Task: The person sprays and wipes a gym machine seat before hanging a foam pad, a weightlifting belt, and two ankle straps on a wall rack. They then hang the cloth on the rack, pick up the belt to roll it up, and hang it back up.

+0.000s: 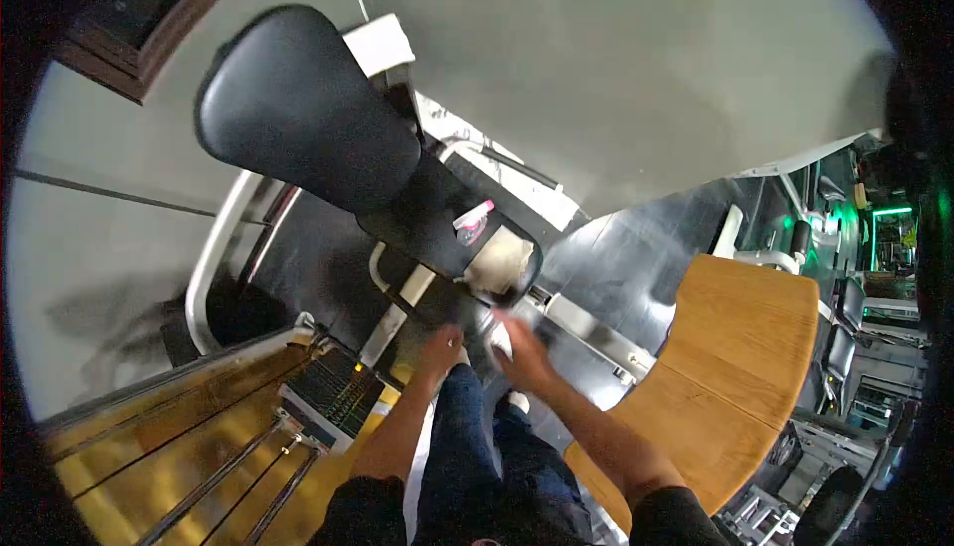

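A black padded seat (437,223) and its long backrest (298,109) belong to a gym machine in front of me. On the seat lie a pink spray bottle (474,220) and a crumpled beige cloth (502,260). My left hand (440,347) reaches out just below the seat's front edge, over my jeans-clad knee, flat and holding nothing I can see. My right hand (522,352) is beside it, blurred by motion, near something white; whether it holds that is unclear.
A curved wooden box (745,347) stands close on the right. A weight stack (333,397) with yellow-lit guide rails sits at lower left. The machine's white frame tube (214,248) curves left. More gym machines stand at far right.
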